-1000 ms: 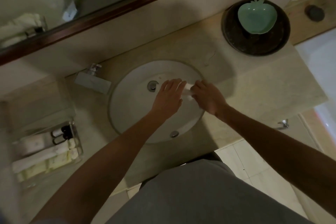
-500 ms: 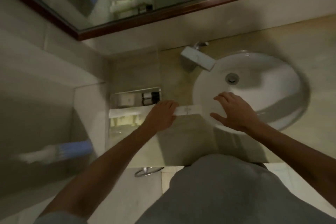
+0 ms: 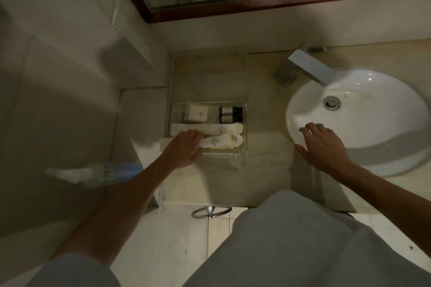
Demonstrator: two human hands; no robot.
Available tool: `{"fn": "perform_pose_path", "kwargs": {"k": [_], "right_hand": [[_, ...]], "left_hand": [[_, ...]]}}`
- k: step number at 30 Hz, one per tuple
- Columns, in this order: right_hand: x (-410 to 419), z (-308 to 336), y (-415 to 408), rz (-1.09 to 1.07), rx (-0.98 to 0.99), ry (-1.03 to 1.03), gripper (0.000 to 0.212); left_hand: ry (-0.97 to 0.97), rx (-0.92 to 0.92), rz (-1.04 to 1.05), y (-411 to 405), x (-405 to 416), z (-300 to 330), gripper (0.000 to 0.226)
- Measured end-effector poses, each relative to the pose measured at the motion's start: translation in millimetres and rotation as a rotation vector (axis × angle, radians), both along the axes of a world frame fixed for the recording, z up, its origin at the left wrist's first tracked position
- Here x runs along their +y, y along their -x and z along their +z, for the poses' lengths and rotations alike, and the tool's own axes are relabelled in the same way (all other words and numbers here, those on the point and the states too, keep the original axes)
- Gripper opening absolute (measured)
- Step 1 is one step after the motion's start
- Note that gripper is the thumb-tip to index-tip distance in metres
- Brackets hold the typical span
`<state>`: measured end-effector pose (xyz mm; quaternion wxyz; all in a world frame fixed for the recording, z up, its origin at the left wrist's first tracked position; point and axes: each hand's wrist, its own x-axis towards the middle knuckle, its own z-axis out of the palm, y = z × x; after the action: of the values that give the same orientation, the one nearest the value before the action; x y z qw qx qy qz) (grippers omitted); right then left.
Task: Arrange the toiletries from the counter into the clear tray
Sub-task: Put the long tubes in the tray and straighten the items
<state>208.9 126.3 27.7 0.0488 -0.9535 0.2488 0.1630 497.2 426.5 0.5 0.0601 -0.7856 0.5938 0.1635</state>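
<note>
Left hand [image 3: 185,148] grasping pale yellowish tube [image 3: 224,141] inside clear rectangular plastic tray [image 3: 244,109] (beside white tube [image 3: 224,128]); right hand [image 3: 324,145], fingers spread, empty.

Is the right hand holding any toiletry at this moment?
No. The right hand lies open and empty on the rim of the sink, while the left hand is at the clear tray.

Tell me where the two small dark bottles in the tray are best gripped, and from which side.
Judging by their pose, take the dark bottles across the middle of the body, from above. They lie flat, side by side, in the clear tray, whose right wall blocks a side approach; the square soap box sits to their left.
</note>
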Motion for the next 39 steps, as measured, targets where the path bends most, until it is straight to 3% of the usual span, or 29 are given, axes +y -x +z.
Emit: {"fn": "perform_pose_path", "kwargs": {"k": [9,17,23,29,32,34,36,39], "right_hand": [[12,4,-10,0.029,0.038,-0.023,0.051],[12,1,-13,0.089,0.005,-0.118,0.049],[10,-8,-9,0.098,-0.055,-0.153,0.048],[24,-9,-19,0.125,-0.075,-0.231,0.046],[36,-8,-35,0.127,-0.075,-0.257,0.046],[45,-9,-49,0.103,-0.071,-0.281,0.047],[57,-9,-66,0.088,-0.044,-0.300,0.048],[76,-4,-93,0.018,-0.010,-0.306,0.041]], "left_hand": [[0.076,-0.016,-0.041,9,-15,-6,0.046],[0.174,-0.058,0.095,18,-13,0,0.057],[-0.029,-0.028,0.233,17,-17,-8,0.069],[0.122,-0.088,0.249,36,-1,-2,0.064],[0.209,-0.084,0.497,37,3,7,0.056],[0.246,-0.188,0.613,26,16,6,0.048],[0.214,-0.266,0.704,11,30,2,0.039],[0.127,-0.202,0.793,-9,37,-2,0.027]]}}
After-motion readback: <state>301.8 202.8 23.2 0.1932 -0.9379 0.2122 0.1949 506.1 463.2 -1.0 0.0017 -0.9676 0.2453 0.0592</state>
